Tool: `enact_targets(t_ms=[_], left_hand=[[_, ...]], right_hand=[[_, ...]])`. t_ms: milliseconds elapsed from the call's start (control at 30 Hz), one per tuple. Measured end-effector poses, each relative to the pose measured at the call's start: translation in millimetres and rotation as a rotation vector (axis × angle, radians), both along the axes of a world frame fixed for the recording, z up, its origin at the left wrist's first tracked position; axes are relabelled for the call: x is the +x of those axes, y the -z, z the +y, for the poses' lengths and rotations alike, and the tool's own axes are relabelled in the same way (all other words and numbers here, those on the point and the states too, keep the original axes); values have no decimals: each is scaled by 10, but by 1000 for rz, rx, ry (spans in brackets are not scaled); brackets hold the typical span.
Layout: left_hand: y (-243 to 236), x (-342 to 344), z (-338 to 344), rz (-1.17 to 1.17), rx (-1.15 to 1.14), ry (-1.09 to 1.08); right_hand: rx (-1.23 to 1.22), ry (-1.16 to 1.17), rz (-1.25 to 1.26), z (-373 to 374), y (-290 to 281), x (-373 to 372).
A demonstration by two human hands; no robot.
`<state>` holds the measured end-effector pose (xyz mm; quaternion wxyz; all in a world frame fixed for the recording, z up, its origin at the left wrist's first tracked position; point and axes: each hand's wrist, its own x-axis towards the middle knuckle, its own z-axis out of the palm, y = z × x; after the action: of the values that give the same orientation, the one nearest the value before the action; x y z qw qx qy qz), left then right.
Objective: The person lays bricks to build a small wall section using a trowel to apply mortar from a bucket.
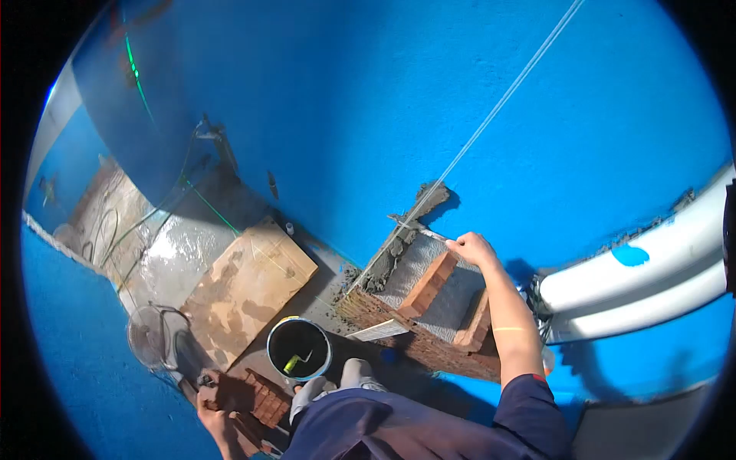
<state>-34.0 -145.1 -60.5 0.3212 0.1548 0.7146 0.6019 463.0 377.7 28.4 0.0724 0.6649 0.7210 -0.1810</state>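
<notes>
My right hand is shut on the handle of a trowel, whose blade carries grey mortar against the blue wall. It hovers over the top of a low brick wall spread with mortar, right beside a red brick lying on that bed. Another brick lies close to my forearm. Down at the lower left, my left hand grips a red brick at a small stack of bricks on the floor.
A black bucket with a small roller inside stands between the stack and the brick wall. A plywood board and a fan lie left. A taut string line runs up the wall. A white pipe crosses right.
</notes>
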Motion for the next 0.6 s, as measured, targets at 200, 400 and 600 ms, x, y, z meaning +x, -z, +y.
enact_targets(t_ms=[200,400,600], left_hand=[[-13,15,-581,204,109,-83],[-62,164,-457,136,187,-206],[-353,354,2,180,25,-128]], right_hand=[[-50,13,159,529,643,438],[120,70,-15,291,595,243],[269,14,-16,234,218,404]])
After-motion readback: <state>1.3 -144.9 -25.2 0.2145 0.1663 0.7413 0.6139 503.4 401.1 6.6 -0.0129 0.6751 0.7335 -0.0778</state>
